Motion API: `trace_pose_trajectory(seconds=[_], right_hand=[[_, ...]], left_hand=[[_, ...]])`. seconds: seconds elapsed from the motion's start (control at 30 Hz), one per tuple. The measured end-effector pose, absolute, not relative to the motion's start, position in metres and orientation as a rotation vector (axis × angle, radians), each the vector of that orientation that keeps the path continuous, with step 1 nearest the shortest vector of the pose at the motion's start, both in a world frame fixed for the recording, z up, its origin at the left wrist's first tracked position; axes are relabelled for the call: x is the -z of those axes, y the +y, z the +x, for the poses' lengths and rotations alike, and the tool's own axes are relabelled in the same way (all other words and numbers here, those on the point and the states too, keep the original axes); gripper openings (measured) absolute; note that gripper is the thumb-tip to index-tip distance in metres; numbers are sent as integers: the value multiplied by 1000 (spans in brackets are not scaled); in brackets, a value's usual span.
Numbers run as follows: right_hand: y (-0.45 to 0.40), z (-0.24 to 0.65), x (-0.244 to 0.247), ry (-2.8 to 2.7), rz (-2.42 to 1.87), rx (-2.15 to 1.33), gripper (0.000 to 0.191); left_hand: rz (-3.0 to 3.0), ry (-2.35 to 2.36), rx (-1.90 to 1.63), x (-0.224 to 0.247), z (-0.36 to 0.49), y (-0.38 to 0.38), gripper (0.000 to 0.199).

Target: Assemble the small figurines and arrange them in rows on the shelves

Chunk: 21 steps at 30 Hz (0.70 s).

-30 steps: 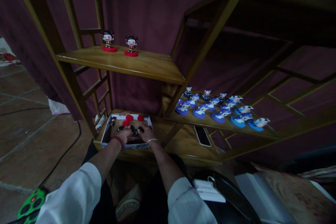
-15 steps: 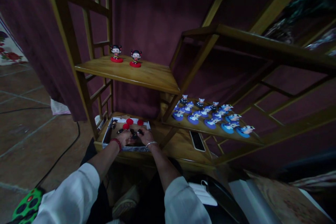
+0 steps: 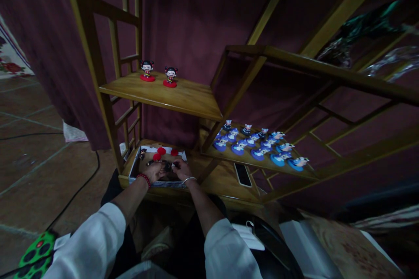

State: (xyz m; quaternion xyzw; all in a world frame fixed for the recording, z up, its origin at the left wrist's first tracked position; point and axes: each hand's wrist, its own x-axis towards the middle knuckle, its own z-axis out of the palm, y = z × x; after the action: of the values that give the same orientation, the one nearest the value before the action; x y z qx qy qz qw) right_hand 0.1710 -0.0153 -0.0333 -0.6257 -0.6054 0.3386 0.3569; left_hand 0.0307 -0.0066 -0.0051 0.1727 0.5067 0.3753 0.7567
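Observation:
Low in front of me, a shallow white cardboard box (image 3: 133,169) holds several small black-haired figurines and round red bases (image 3: 161,151). My left hand (image 3: 156,172), with a red bead bracelet, is inside it, fingers curled around a small dark figurine (image 3: 167,167) partly hidden by them. My right hand (image 3: 182,170), wearing a silver bracelet, pinches another small black figurine (image 3: 176,165) just beside it. Fine details between the fingertips are too dark to make out. One figurine (image 3: 142,153) lies near the box's left back corner.
Two figurines on red bases (image 3: 147,71) stand on the wooden shelf (image 3: 157,96) above the box. Several purple- and blue-based figurines (image 3: 240,146) crowd the shelf to the right. A phone (image 3: 242,175) lies on the lower board. Slanted wooden posts (image 3: 240,83) frame the shelves.
The view has shifted slightly. Both hands stay in the box, close together, with small finger movements around the dark figurines; the right-hand figurine appears turned a little.

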Motion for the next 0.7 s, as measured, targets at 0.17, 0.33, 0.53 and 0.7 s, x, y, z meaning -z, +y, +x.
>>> trace_pose_trajectory(seconds=[0.17,0.33,0.53,0.7], right_hand=[[-15,168,20,-1530,-1568,-898,21],[-21,165,0,-1582,-1480,-826,21],[-40,152,-44,-1654,-1476,-669,21],[-63,138,-79,-1658,-1401,-614,21]], left_hand=[[368,1082,-869,-8,28,-9,19],[331,965,-977,-24,25,-19,19],[305,826,-1126,-49,17,-41,17],[313,780,-1223,-77,7,-63,19]])
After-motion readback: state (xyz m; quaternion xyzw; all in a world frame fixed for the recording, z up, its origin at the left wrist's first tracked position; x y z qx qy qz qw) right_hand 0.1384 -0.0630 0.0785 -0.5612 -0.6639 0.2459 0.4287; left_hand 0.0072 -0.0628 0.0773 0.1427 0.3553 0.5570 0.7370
